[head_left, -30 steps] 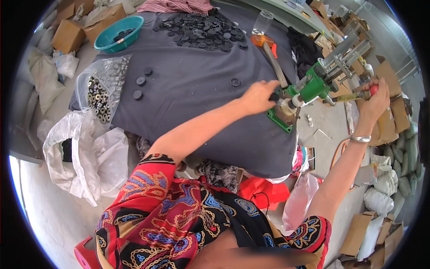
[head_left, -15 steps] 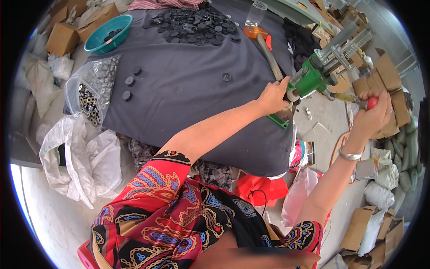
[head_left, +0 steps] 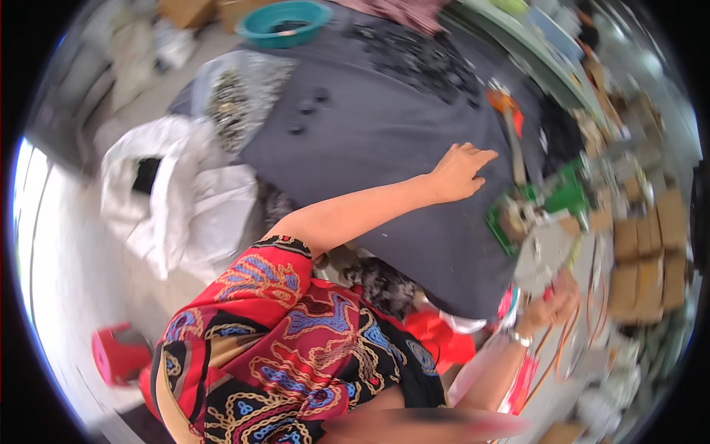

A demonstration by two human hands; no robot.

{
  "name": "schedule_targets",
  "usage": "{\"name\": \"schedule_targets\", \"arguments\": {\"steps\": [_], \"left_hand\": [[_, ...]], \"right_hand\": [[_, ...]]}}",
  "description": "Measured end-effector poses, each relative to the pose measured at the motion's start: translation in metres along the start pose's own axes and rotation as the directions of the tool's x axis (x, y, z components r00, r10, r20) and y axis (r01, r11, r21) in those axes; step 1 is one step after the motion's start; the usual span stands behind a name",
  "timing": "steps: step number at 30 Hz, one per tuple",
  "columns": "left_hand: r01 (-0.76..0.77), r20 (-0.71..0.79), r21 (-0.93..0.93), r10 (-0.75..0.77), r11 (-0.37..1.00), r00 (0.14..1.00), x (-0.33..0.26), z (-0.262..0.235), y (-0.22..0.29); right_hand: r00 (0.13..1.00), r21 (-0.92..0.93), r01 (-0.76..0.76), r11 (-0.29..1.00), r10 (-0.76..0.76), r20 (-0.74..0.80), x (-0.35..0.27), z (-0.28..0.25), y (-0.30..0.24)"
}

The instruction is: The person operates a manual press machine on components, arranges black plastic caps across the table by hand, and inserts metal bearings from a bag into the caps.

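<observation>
Gray-cloth bench [head_left: 370,118] | green lever press [head_left: 566,191] right of spread left hand [head_left: 460,175] | right hand [head_left: 560,298], near side, curled round red knob [head_left: 548,294]

We're seeing white light [head_left: 26,174] washing the smooth pale floor [head_left: 68,251]; a long pale-green table [head_left: 518,43] is standing beyond the dark-grey cloth-covered table [head_left: 355,148].

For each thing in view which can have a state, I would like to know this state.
Left hand: open, nothing visible in it
Right hand: closed around red knob
Green press: blurred, exact position unclear
Grey cloth: spread out
Orange-headed mallet: lying down
Teal basin: upright, dark pieces inside
Clear bag: holding metal pieces
White sack: mouth open
Black discs: heaped
Three discs: lying apart
</observation>
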State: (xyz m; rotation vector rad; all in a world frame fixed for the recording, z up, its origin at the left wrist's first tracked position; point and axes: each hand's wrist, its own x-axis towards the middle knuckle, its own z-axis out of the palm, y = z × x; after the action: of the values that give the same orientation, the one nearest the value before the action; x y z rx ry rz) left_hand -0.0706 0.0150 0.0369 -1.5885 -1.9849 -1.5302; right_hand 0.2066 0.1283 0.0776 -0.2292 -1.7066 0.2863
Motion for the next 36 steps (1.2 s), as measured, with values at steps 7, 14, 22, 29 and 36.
{"name": "schedule_targets", "arguments": {"steps": [7, 14, 22, 29, 36], "left_hand": [[0.446, -0.361, 0.755, -0.263, 0.482, 0.895, -0.035, -0.156, -0.128], [0.514, -0.279, 0.797, -0.561, 0.318, 0.779, -0.059, -0.196, -0.17], [0.435, -0.256, 0.855, -0.499, 0.283, 0.828, -0.061, -0.193, -0.16], [0.275, -0.141, 0.535, -0.236, 0.799, 0.961, -0.028, -0.138, -0.115], [0.0, 0.199, 0.014, -0.003, 1.0, 0.98, 0.031, 0.034, 0.007]], "right_hand": [[0.977, 0.17, -0.199, 0.965, 0.21, -0.044, 0.095, -0.008, 0.02], [0.917, 0.275, -0.374, 0.886, 0.397, -0.031, 0.179, 0.007, 0.041], [0.898, 0.347, -0.407, 0.845, 0.44, -0.017, 0.195, 0.004, 0.059], [0.886, 0.363, -0.417, 0.833, 0.462, -0.043, 0.203, 0.007, 0.063], [0.885, 0.369, -0.426, 0.826, 0.465, -0.019, 0.206, -0.001, 0.051]]}}
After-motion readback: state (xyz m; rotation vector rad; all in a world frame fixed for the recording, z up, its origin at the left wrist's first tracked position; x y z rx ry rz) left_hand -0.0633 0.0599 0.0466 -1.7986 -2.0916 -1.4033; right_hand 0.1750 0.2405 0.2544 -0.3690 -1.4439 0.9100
